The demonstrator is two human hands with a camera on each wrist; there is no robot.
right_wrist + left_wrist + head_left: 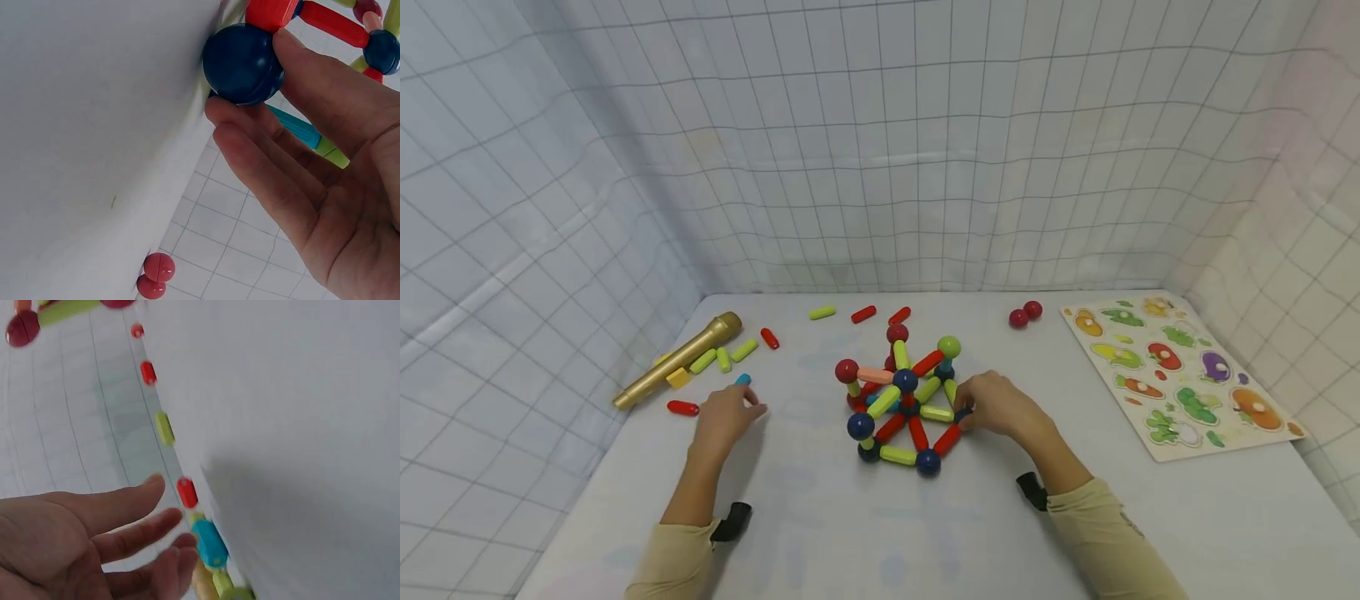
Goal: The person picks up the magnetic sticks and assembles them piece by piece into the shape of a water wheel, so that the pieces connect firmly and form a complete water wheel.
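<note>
A structure of rods and balls (937, 413) in red, lime, blue and orange stands mid-table. At its right side, my right hand (1000, 406) pinches a dark blue ball (236, 62) between thumb and fingers. This ball joins a red rod (270, 12) in the right wrist view. Left of the structure, my left hand (724, 417) hovers over the table with loosely bent fingers and nothing between them. A short blue rod (210, 542) lies just beyond its fingertips, partly covered by the hand in the head view. A red rod (682, 407) is beside that hand.
A gold toy microphone (681, 358) lies at the left among lime rods (703, 361) and yellow pieces. More rods lie behind the structure, including a red one (863, 314). Two red balls (1018, 318) sit at the back right, near a vegetable puzzle board (1138, 417).
</note>
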